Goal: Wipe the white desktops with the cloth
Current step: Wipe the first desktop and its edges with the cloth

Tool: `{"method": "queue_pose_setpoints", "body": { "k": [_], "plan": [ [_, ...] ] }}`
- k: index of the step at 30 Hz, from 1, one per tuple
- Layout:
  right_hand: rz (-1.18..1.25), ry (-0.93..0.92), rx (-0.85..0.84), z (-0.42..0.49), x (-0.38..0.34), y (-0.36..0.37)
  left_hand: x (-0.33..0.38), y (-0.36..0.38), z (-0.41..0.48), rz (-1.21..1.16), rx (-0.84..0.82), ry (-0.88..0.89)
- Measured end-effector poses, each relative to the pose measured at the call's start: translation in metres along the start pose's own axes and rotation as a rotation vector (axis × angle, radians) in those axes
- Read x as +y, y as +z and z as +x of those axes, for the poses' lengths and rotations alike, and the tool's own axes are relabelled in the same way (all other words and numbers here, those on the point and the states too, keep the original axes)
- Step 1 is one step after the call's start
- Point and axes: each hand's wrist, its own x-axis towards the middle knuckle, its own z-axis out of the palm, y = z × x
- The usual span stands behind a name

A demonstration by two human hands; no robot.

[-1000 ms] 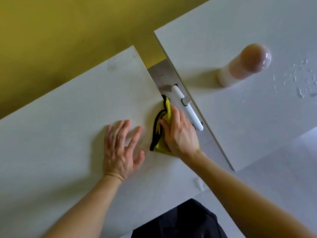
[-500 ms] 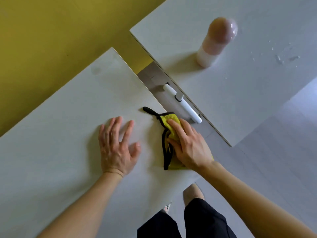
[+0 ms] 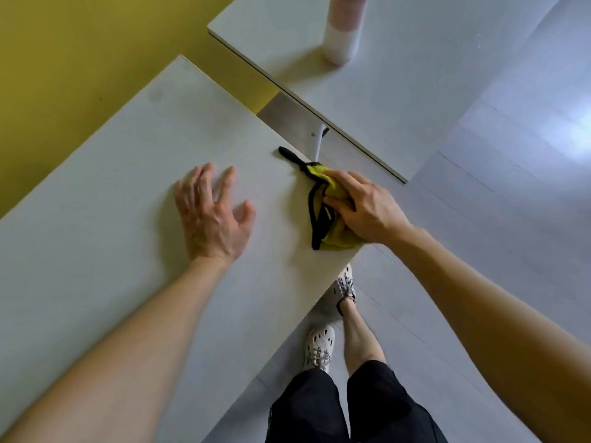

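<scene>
The left hand (image 3: 212, 220) lies flat on the near worktop (image 3: 105, 193), fingers (image 3: 204, 180) spread wide and holding nothing, bracing; to its right the right hand (image 3: 364, 209) presses the yellow cloth (image 3: 332, 238) down beside the worktop's right edge, fingers curled over the bunched fabric and gripping it; the stroke would go best with the palm flat, pressure even, and passes overlapping along that edge; the cloth's long axis runs from the near edge away towards the wall, its black-trimmed tail pointing far-left; beyond the gap, a pink bottle (image 3: 342, 30) stands on the second worktop (image 3: 415, 91), still to wipe.
</scene>
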Motion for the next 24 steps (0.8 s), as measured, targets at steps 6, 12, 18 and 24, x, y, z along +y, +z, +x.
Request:
{"method": "queue_pose_setpoints", "body": {
  "k": [6,12,18,24],
  "plan": [
    [0.035,0.323,0.279,-0.061,-0.017,0.042,-0.002,-0.011,-0.006,-0.100,-0.024,0.114],
    [0.537,0.706,0.642,-0.119,-0.144,0.131,-0.015,-0.049,-0.099,-0.187,-0.204,0.502],
    [0.554,0.652,0.660,-0.117,-0.134,0.131,-0.027,-0.052,-0.130,-0.183,-0.245,0.526],
    [0.559,0.703,0.825,-0.081,-0.097,0.108,-0.028,-0.046,-0.132,-0.224,-0.200,0.521]
  ]
}}
